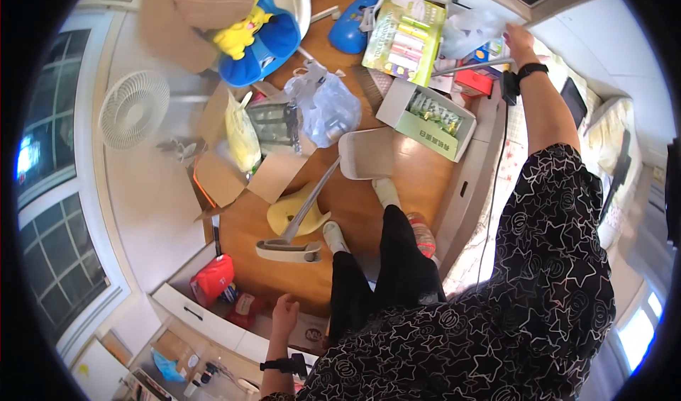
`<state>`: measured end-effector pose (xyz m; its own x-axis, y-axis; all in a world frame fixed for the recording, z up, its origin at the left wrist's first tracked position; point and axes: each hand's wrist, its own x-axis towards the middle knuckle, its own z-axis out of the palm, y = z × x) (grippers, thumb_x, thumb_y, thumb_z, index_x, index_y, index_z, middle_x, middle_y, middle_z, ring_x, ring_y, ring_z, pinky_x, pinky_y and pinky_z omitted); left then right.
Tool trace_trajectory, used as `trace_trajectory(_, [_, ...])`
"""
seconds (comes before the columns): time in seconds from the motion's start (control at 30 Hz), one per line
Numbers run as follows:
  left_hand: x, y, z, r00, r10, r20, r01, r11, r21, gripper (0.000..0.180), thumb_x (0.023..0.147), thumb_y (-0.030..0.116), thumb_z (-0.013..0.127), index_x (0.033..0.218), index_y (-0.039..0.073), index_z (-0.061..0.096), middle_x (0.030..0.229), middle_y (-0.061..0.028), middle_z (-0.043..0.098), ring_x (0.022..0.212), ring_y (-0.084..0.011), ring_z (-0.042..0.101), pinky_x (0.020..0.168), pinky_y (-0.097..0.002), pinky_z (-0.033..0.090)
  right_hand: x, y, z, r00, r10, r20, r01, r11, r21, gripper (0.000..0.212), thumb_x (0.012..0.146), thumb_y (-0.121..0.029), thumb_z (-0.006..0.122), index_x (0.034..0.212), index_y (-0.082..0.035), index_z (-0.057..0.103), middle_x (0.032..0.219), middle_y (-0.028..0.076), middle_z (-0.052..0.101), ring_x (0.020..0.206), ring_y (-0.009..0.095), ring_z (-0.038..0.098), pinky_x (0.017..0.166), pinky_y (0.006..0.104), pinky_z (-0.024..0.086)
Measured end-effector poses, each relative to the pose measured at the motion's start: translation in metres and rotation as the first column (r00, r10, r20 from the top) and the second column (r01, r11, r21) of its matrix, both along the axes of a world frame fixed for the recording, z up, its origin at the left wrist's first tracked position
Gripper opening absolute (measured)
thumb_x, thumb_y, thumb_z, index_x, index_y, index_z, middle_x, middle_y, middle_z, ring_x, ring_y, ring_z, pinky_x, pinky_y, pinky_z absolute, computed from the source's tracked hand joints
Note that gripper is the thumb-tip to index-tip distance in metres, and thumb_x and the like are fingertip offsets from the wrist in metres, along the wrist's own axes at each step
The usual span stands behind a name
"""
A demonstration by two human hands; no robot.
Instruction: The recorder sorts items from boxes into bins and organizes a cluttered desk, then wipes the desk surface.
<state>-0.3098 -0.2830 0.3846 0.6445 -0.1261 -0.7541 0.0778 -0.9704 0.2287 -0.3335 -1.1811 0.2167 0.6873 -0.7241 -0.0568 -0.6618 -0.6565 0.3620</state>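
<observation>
I have my right hand (520, 41) out past the far right corner of the wooden floor (417, 168), at the end of a gray pole (475, 65) and next to a clear plastic bag (469, 32). Its fingers bend inward, but from my end I cannot tell whether they pinch pole, bag or neither. The pole points left toward brown broom bristles (370, 87).

My left hand (285, 314) hangs with fingers curled, apart from the white dustpan (367, 154); how tightly it is closed I cannot make out. The dustpan sits mid-floor, just beyond my right shoe (386, 193), its gray handle slanting toward me and leftward to a pale grip (287, 251).

Toward the floor's left edge I see an open cardboard box (282, 177) with a yellow plastic bag (242, 135) in it. An open pale-green carton (420, 128) lies near the right edge.
</observation>
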Motion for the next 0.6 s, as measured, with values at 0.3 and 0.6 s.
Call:
trace_trajectory(0.3, [0.007, -0.007, 0.013, 0.992, 0.126, -0.014, -0.127, 0.99, -0.056, 0.035, 0.079, 0.016, 0.059, 0.109, 0.001, 0.052, 0.071, -0.0137, 0.06, 0.068, -0.0248, 0.06, 0.063, -0.0335, 0.047, -0.057, 0.076, -0.093, 0.403, -0.829, 0.387, 0.04, 0.438, 0.898, 0.025, 0.074, -0.025, 0.053, 0.056, -0.008, 0.057, 0.054, 0.006, 0.057, 0.051, 0.016, 0.056, 0.049, 0.0331, 0.043])
trace_trajectory(0.6, [-0.009, 0.041, 0.009, 0.971, 0.239, 0.004, -0.239, 0.969, -0.057, 0.038, 0.079, 0.017, 0.059, 0.113, 0.001, 0.052, 0.074, -0.0154, 0.06, 0.068, -0.025, 0.059, 0.065, -0.0325, 0.047, -0.132, 0.387, -0.121, 0.674, 0.623, -0.397, -0.159, 0.647, 0.746, 0.007, 0.065, -0.022, 0.062, 0.062, -0.016, 0.066, 0.067, 0.004, 0.064, 0.066, 0.02, 0.064, 0.053, 0.0336, 0.05])
